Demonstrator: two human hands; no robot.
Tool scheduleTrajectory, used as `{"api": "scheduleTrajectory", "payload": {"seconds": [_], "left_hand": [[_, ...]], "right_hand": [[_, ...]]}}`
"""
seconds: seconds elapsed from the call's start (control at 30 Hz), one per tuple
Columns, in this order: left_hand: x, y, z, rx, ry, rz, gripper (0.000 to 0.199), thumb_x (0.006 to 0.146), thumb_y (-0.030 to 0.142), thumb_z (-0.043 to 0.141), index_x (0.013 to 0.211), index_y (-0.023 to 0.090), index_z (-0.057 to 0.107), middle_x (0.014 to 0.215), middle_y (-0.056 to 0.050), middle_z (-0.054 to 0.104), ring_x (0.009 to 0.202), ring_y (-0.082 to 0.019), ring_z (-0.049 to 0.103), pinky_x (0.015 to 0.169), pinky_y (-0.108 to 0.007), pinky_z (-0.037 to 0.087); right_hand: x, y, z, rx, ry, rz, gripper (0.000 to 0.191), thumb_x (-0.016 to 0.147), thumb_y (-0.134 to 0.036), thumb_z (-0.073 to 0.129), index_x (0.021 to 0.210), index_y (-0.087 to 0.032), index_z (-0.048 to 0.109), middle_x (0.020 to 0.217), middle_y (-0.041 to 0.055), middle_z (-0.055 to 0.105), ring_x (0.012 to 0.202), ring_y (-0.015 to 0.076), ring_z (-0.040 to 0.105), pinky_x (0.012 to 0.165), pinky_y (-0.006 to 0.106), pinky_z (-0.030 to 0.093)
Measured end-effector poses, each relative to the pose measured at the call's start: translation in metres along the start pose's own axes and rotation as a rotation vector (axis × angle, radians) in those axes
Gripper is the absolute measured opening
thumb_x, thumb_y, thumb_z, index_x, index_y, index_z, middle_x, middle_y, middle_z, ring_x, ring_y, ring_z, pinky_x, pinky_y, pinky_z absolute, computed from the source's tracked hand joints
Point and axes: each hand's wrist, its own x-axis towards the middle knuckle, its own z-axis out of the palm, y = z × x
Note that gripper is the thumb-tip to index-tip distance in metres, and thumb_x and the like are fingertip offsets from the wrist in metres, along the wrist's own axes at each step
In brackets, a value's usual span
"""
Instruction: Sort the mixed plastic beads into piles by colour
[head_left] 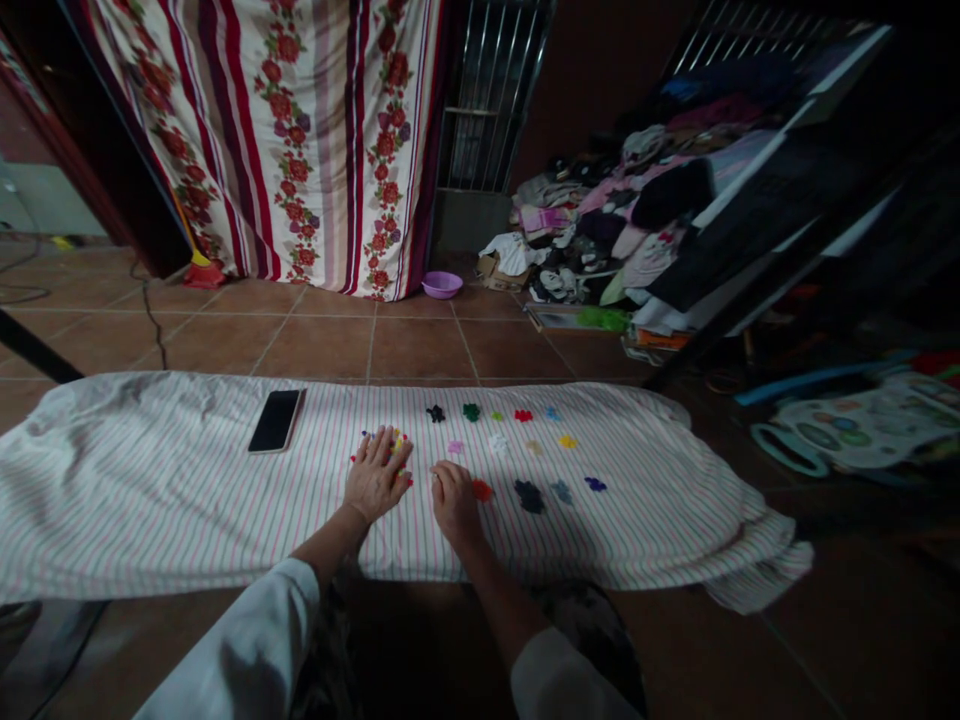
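My left hand (377,474) lies flat with its fingers spread over a group of small mixed-colour pieces (400,442), covering part of them. To its right, my right hand (454,497) has its fingertips pinched together; something small and pale may be between them, too small to name. Beside that hand sits an orange-red pile (482,490). Farther right are a large dark pile (529,496), a grey-blue pile (562,491) and a dark blue pile (595,484). Pink (455,447), white (498,445), beige (534,447) and yellow (568,441) piles form a middle row.
Black (436,413), green (471,411) and red (523,415) piles lie at the back of the striped cloth (187,500). A phone (276,421) rests left of my hands. Beyond are a purple basin (442,285) and heaped clothes (600,220).
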Motion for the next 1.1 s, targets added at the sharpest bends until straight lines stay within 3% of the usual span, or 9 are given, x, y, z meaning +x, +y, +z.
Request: {"api": "scheduleTrajectory", "payload": {"seconds": [0.13,0.27,0.4,0.53,0.67,0.8,1.1], "left_hand": [[0.008,0.005,0.003,-0.025,-0.019,0.089,0.044,0.090,0.038,0.042,0.130,0.025,0.056,0.151,-0.010,0.040,0.145,-0.028,0.027,0.117,-0.050,0.023],[0.012,0.009,0.012,-0.015,-0.059,0.145,0.048,0.091,0.045,0.041,0.133,0.024,0.053,0.150,-0.010,0.042,0.145,-0.030,0.026,0.116,-0.052,0.023],[0.022,0.008,0.020,0.034,-0.084,0.147,0.046,0.092,0.038,0.038,0.134,0.024,0.051,0.151,-0.009,0.040,0.146,-0.028,0.024,0.117,-0.053,0.021],[0.039,0.002,0.023,0.044,-0.138,0.054,0.047,0.092,0.036,0.035,0.133,0.020,0.052,0.149,-0.011,0.043,0.145,-0.028,0.025,0.118,-0.053,0.018],[0.049,-0.009,0.026,0.031,-0.197,-0.107,0.052,0.091,0.034,0.033,0.136,0.014,0.049,0.145,-0.016,0.047,0.140,-0.031,0.035,0.115,-0.055,0.021],[0.042,-0.020,0.026,0.030,-0.193,-0.188,0.052,0.091,0.033,0.032,0.138,0.019,0.048,0.146,-0.014,0.046,0.137,-0.032,0.038,0.110,-0.060,0.027],[0.003,-0.039,0.008,0.026,-0.171,-0.144,0.045,0.094,0.039,0.032,0.130,0.026,0.057,0.143,-0.009,0.051,0.137,-0.026,0.041,0.109,-0.048,0.037]], "right_hand": [[0.000,0.000,0.000,-0.008,0.002,-0.001,0.026,0.093,-0.014,0.039,0.102,-0.018,0.064,0.104,0.0102,0.065,0.103,0.0229,0.058,0.091,0.040,0.048],[-0.001,0.001,0.001,-0.007,0.014,-0.005,0.025,0.094,-0.015,0.039,0.102,-0.018,0.063,0.103,0.0104,0.065,0.103,0.0229,0.058,0.091,0.041,0.048],[-0.001,0.001,0.001,-0.004,0.035,-0.013,0.025,0.094,-0.015,0.039,0.102,-0.018,0.063,0.103,0.0104,0.065,0.102,0.0229,0.058,0.091,0.041,0.048],[0.001,-0.001,-0.001,-0.012,0.029,-0.008,0.025,0.094,-0.016,0.039,0.100,-0.018,0.063,0.102,0.0099,0.065,0.100,0.0225,0.059,0.090,0.040,0.048],[0.002,-0.002,-0.003,-0.020,0.025,-0.011,0.025,0.093,-0.017,0.039,0.099,-0.019,0.063,0.100,0.0095,0.065,0.098,0.0218,0.059,0.089,0.039,0.048],[0.002,-0.002,-0.001,-0.015,0.039,-0.001,0.025,0.093,-0.017,0.039,0.097,-0.019,0.063,0.099,0.0095,0.065,0.097,0.0223,0.059,0.089,0.039,0.048],[0.002,-0.001,-0.001,0.014,0.009,0.020,0.026,0.089,-0.012,0.040,0.096,-0.019,0.064,0.099,0.0094,0.065,0.098,0.0232,0.057,0.087,0.039,0.048]]}}
